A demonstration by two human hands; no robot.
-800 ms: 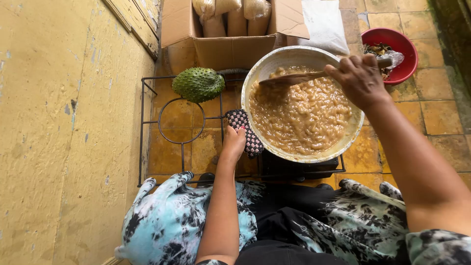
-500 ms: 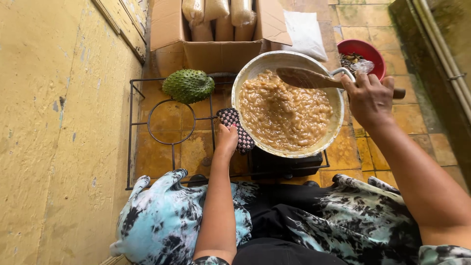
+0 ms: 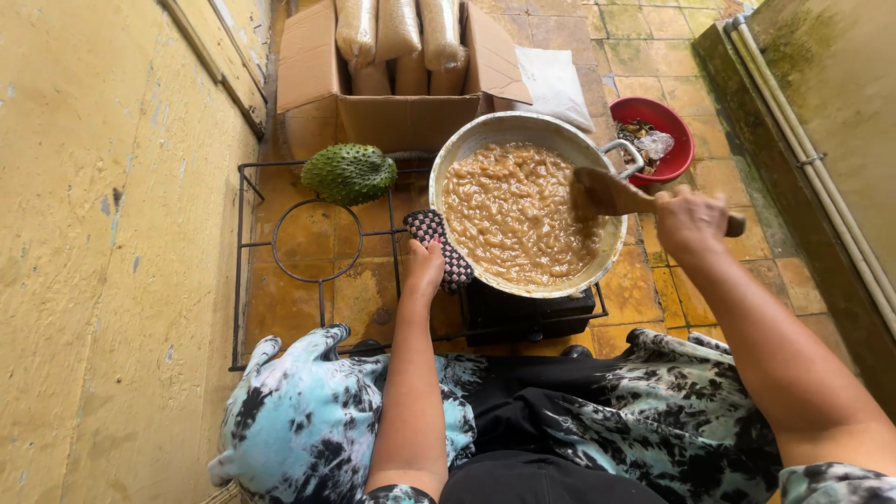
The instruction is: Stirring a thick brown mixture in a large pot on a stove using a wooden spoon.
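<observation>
A large metal pan [image 3: 467,140] full of a lumpy brown mixture [image 3: 513,210] sits on a black burner [image 3: 527,313]. My right hand [image 3: 689,222] grips the handle of a wooden spoon [image 3: 611,194], whose blade dips into the mixture at the pan's right side. My left hand [image 3: 423,271] presses a checkered pot holder [image 3: 446,245] against the pan's left rim. A spiky green fruit [image 3: 348,174] lies on the metal grate [image 3: 245,252] to the left of the pan.
A cardboard box [image 3: 401,112] with filled bags stands behind the pan, a white bag [image 3: 553,82] beside it. A red bowl [image 3: 674,121] of scraps sits at the right. A yellow wall [image 3: 103,252] runs along the left, pipes [image 3: 812,159] along the right wall.
The spoon has swept from the pan's far left edge around to its right side, my right hand following. My left hand stays on the pot holder.
</observation>
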